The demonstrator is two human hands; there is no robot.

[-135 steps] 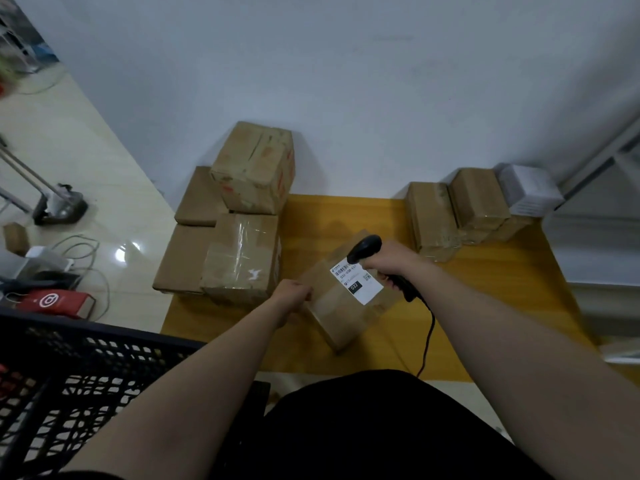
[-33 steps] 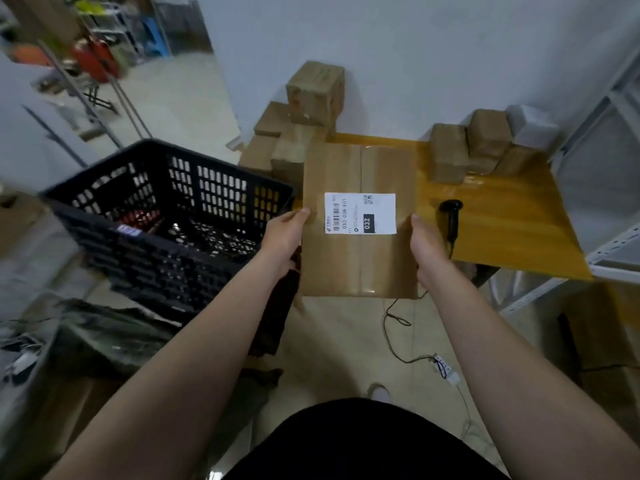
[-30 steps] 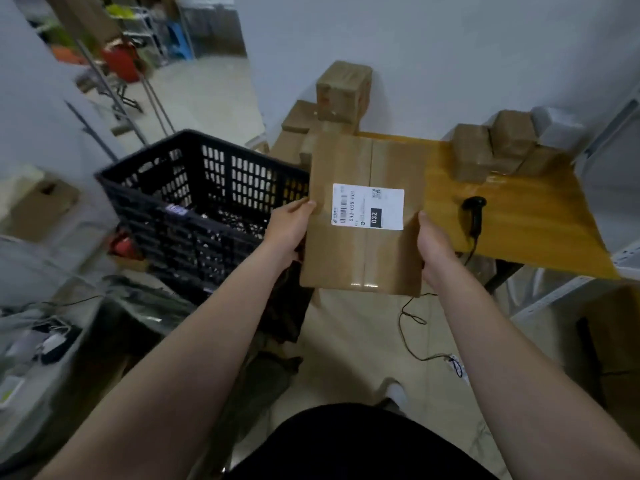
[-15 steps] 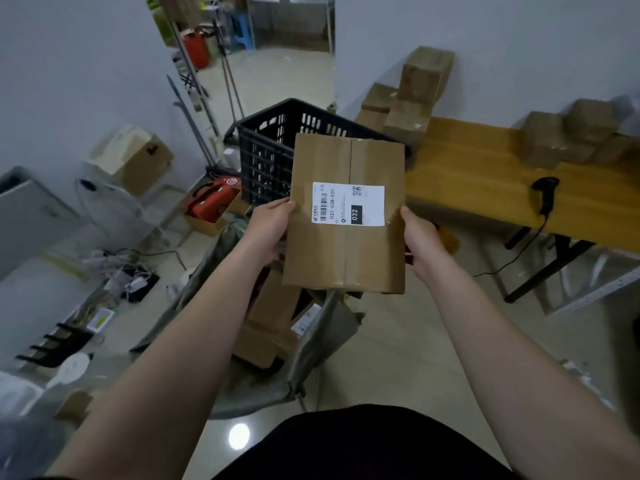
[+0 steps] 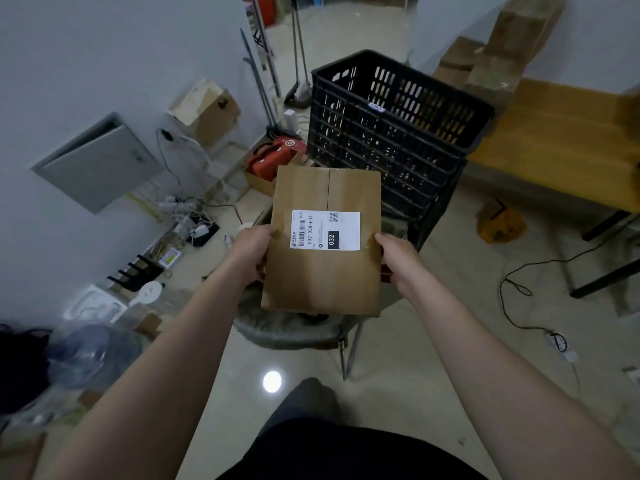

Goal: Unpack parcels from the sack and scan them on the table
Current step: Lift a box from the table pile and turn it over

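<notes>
I hold a flat brown cardboard parcel (image 5: 322,271) in the air, its white label with a barcode and "032" facing up. My left hand (image 5: 252,252) grips its left edge and my right hand (image 5: 398,259) grips its right edge. Below the parcel lies a grey-green sack (image 5: 287,329) on the floor, mostly hidden by the parcel. The wooden table (image 5: 561,147) is at the far right, with stacked brown boxes (image 5: 498,60) at its far end.
A black plastic crate (image 5: 391,129) stands just beyond the parcel, left of the table. A red case (image 5: 273,155), cables and small boxes clutter the floor by the left wall. A black cable (image 5: 526,292) trails across the floor at right.
I have turned left, away from the table, carrying the parcel in both hands. It now hangs lower, over the sack, and the scanner is out of view.
</notes>
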